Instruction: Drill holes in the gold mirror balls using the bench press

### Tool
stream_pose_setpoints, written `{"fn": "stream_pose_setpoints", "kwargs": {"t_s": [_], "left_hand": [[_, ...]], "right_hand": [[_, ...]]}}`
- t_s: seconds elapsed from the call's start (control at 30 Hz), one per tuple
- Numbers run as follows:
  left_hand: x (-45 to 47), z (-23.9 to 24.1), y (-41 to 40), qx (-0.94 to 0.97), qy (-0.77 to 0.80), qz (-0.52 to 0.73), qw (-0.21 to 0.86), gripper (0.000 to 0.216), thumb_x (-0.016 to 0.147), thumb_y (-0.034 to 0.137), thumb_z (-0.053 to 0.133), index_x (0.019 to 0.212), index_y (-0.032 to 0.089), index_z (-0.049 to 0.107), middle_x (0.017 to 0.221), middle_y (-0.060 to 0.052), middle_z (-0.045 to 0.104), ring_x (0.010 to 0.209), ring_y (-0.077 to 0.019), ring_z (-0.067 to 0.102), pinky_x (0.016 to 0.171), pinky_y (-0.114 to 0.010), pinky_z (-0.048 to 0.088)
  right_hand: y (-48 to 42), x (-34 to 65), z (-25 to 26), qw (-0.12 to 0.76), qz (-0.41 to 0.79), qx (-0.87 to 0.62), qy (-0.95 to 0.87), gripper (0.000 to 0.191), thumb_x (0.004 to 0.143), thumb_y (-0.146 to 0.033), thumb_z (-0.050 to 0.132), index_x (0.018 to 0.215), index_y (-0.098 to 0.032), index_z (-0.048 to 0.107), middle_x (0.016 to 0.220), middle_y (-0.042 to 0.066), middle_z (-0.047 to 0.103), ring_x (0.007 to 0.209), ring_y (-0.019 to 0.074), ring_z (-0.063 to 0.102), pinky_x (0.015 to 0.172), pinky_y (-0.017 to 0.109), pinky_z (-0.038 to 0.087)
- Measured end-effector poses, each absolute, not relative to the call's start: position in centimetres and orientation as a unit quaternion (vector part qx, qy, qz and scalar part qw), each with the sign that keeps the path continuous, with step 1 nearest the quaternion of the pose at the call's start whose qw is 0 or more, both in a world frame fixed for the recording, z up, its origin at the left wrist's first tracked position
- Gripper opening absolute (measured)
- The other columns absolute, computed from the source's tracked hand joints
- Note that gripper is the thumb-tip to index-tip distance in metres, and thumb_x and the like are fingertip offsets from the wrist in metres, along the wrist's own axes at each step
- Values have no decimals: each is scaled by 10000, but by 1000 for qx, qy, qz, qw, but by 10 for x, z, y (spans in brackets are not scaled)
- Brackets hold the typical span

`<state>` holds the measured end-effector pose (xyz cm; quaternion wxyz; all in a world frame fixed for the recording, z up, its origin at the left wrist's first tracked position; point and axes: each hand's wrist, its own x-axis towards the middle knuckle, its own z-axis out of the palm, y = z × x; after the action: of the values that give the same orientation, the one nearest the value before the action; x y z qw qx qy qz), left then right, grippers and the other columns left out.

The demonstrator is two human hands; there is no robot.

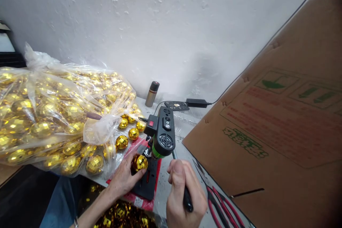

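Note:
My left hand (125,176) is closed round a gold mirrored ball (141,162), holding it beside the chuck of a small black bench drill (166,131) with a green band and a red switch. Whether the bit touches the ball cannot be made out. On the right, my right hand (184,192) is wrapped round a black-handled lever (187,201) whose metal rod runs up to the machine's side. Beneath the ball lies the drill's black base plate (145,188), on a red plastic sheet (139,202).
A large clear bag (61,114) of gold balls fills the left, with several loose balls (122,142) by its mouth. Red-handled pliers or cutters (221,203) lie beside a big cardboard box (280,131). Behind stand a spray can (152,94) and a power adapter (197,103).

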<state>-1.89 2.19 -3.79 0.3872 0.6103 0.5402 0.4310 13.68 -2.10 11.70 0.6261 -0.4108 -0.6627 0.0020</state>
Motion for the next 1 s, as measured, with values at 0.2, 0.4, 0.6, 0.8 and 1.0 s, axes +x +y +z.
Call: {"fn": "stream_pose_setpoints", "kwargs": {"t_s": [0.2,0.4,0.6,0.8,1.0], "left_hand": [[-17,-53,20,717,476,409,305,557,865,326,780,1398,251,637,1370,-143,757,1261,-368,715,1092,-545,577],[-4,-49,26,739,492,365,281,571,783,241,814,1335,212,670,1273,-142,749,1172,-376,704,1025,-547,566],[0,-42,31,739,515,316,297,540,783,293,834,1291,218,666,1190,-109,745,1121,-361,677,1028,-540,513],[0,-42,30,735,520,306,309,479,764,279,829,1212,222,670,1154,-92,724,1103,-356,660,1024,-526,490],[1,-38,30,733,526,296,313,485,746,288,837,1194,217,665,1135,-99,724,1097,-364,643,1022,-533,475]], "right_hand": [[-21,137,114,623,7,-409,-667,264,1073,-100,496,846,-218,563,725,-43,546,608,82,544,569,203,424],[-27,125,111,657,48,-437,-613,280,1102,-156,500,837,-225,554,741,-43,553,632,83,531,607,214,412],[-35,115,97,672,60,-443,-591,312,1093,-99,477,809,-225,512,777,-33,537,642,91,503,622,239,391],[-36,112,68,672,25,-448,-589,353,1118,-135,433,786,-223,515,819,-22,570,696,105,544,690,262,413],[-36,106,64,688,26,-466,-556,384,1138,-215,449,758,-218,504,824,-35,564,693,96,526,686,263,397]]}}
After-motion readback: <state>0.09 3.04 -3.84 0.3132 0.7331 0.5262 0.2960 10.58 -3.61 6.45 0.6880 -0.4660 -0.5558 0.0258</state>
